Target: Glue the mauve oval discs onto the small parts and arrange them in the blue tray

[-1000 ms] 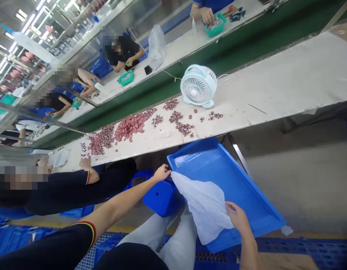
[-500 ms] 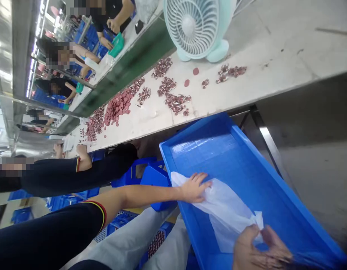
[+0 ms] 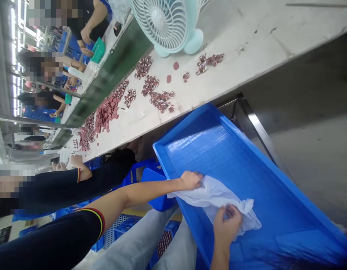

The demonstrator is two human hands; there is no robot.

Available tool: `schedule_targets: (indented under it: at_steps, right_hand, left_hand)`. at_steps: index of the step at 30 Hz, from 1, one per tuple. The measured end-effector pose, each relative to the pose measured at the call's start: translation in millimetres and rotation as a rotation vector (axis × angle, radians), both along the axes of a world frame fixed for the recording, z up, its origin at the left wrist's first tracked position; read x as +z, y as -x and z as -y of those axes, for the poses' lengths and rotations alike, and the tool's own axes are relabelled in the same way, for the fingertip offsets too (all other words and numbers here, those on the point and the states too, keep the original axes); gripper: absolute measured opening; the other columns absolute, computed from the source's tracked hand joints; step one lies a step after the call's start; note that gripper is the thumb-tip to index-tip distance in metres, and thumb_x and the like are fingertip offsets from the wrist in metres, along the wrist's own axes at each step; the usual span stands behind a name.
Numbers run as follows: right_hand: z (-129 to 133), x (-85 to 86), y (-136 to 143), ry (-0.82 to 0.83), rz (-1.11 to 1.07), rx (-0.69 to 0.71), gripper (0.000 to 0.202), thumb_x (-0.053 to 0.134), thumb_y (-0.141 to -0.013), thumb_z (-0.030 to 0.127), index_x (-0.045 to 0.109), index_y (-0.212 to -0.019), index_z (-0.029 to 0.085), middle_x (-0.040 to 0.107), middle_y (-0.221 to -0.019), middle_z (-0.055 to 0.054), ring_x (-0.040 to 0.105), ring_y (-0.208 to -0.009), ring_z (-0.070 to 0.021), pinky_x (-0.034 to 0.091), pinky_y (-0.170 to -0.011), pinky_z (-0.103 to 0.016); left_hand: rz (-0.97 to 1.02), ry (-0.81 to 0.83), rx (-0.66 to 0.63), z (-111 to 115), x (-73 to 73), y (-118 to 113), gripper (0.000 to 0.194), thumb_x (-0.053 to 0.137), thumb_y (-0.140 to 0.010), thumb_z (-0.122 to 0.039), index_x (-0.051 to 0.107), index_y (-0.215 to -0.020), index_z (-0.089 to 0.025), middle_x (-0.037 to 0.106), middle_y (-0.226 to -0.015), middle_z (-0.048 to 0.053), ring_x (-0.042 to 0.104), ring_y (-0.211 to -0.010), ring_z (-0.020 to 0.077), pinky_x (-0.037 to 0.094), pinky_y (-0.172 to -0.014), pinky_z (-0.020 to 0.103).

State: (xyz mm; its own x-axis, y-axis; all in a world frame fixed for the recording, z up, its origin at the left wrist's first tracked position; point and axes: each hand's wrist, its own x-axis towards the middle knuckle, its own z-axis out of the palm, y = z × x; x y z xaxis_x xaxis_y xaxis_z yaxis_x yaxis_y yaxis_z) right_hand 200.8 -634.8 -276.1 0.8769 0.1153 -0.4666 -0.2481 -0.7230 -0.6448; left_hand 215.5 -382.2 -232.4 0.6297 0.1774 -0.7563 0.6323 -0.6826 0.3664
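Observation:
A thin white plastic sheet or bag [image 3: 218,193] lies crumpled across the near side of a big blue plastic tray [image 3: 207,150]. My left hand [image 3: 192,180] rests at the tray's near rim with its fingers curled into one end of the sheet. Lower down, my right hand [image 3: 228,223] has its fingers bent around bunched sheet material, thumb and fingertips close together. The free end of the sheet spreads beyond the right hand onto the tray floor. Whether it is a bag or a single layer is unclear.
The tray leans by a long white worktable [image 3: 187,90]. On the table are a mint-green fan [image 3: 162,26], reddish round discs [image 3: 107,112] and piles of small metallic brown parts [image 3: 160,100]. A co-worker's dark sleeve [image 3: 52,187] is at left; a blue stool [image 3: 153,180] stands nearby.
The sheet has been gathered shorter and more crumpled. My right hand has moved up and left, closer to my left hand, whose spread fingers have closed. The view has shifted right.

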Motion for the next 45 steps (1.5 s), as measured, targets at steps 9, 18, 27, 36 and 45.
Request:
schedule_targets:
  at_steps: [9, 18, 27, 36, 45]
  right_hand:
    - [15.1, 12.1, -9.8, 0.173, 0.362, 0.203, 0.030, 0.060, -0.091, 0.041, 0.064, -0.105, 0.015, 0.065, -0.104, -0.010, 0.061, -0.113, -0.0249, 0.053, -0.100, -0.047]
    - [-80.4, -4.7, -39.7, 0.007, 0.533, 0.629, 0.037, 0.055, -0.095, 0.034, 0.062, -0.128, 0.018, 0.064, -0.138, -0.010, 0.047, -0.141, -0.0219, 0.039, -0.118, -0.042]
    - [-16.9, -17.4, -47.4, 0.276, 0.420, 0.359, 0.097, 0.059, -0.088, 0.056, 0.017, -0.161, 0.007, 0.031, -0.162, -0.032, 0.025, -0.153, -0.0472, 0.024, -0.120, -0.070]
    - [-67.8, -13.2, -67.0, 0.108, 0.564, 0.737, 0.070, 0.053, -0.094, 0.044, 0.035, -0.157, 0.019, 0.044, -0.160, -0.015, 0.031, -0.154, -0.0344, 0.026, -0.127, -0.056]
    - [-30.8, -38.1, -131.5, 0.297, 0.483, 0.446, 0.093, 0.055, -0.090, 0.054, 0.016, -0.162, 0.010, 0.029, -0.165, -0.027, 0.021, -0.156, -0.0458, 0.023, -0.120, -0.075]
  left_hand:
    - [0.321, -0.270, 0.055, -89.9, 46.4, -65.1, 0.052, 0.046, -0.097, -0.022, 0.044, -0.149, -0.017, 0.034, -0.158, 0.018, 0.039, -0.147, 0.0295, 0.040, -0.119, 0.051]
    - [0.515, -0.223, -0.188, -26.4, 1.1, -33.0, 0.056, 0.048, -0.098, -0.037, 0.048, -0.151, -0.020, 0.027, -0.167, 0.014, 0.020, -0.159, 0.0332, 0.022, -0.130, 0.056]
    - [0.468, -0.343, -0.181, -113.5, -57.7, -54.0, 0.082, 0.047, -0.095, -0.063, 0.032, -0.162, -0.019, 0.012, -0.171, 0.016, 0.009, -0.160, 0.0369, 0.008, -0.129, 0.059]
    - [0.604, -0.317, -0.485, -72.2, -43.8, -86.3, 0.066, 0.037, -0.101, -0.057, 0.039, -0.159, -0.025, 0.015, -0.172, 0.010, 0.011, -0.162, 0.0289, 0.005, -0.132, 0.054]
    - [0.596, -0.449, -0.313, -97.6, -80.8, -112.7, 0.109, 0.038, -0.082, -0.089, 0.029, -0.164, -0.018, 0.014, -0.170, 0.021, 0.011, -0.158, 0.0449, 0.013, -0.125, 0.063]
